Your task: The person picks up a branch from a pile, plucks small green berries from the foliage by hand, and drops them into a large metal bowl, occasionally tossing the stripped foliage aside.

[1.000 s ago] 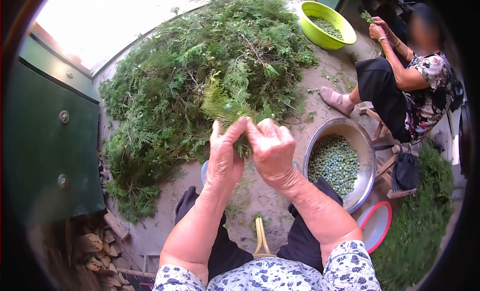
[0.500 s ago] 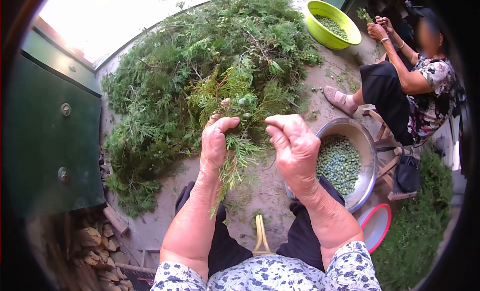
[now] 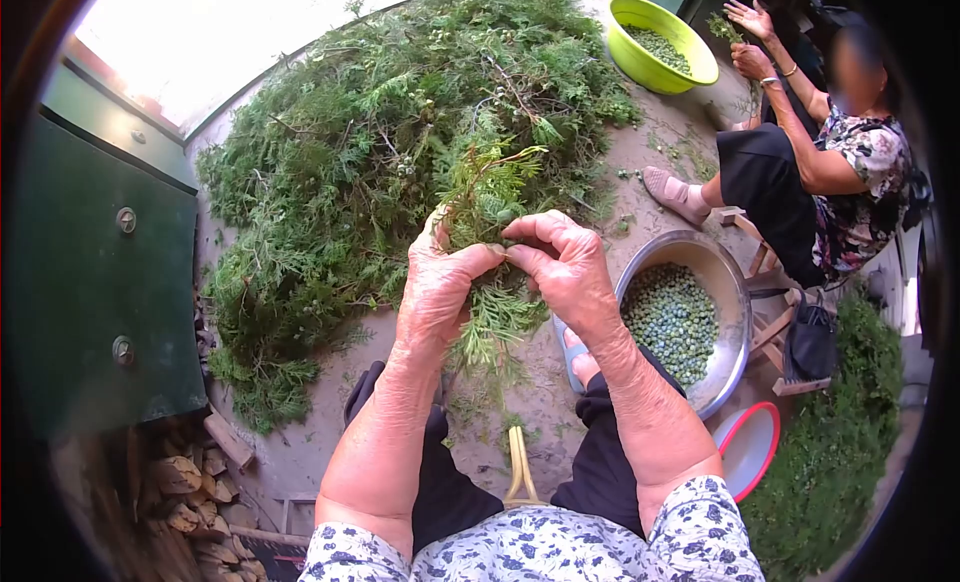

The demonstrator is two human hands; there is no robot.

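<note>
My left hand (image 3: 437,282) is closed round a green sprig (image 3: 490,187), whose leafy ends stick out above and below the fingers. Thumb and forefinger of my right hand (image 3: 568,267) are pinched at the sprig, close to my left thumb; what they grip is too small to make out. Small green cones show among the leaves just above the fingers. Beyond my hands lies a big heap of cut evergreen branches (image 3: 330,172). To the right of my right hand stands a metal basin (image 3: 737,327) with many small green cones (image 3: 670,322) in it.
A yellow-green basin (image 3: 640,62) with green cones stands at the back right, near a seated co-worker (image 3: 840,167) holding a sprig. A red-rimmed white bowl (image 3: 750,452) lies right of my knee. Split firewood (image 3: 190,492) and a green cabinet (image 3: 110,282) are at left.
My right hand has moved left and in to the sprig, beside my left thumb. My left hand has turned slightly with the sprig. The co-worker's raised hand has opened and moved away from their sprig.
</note>
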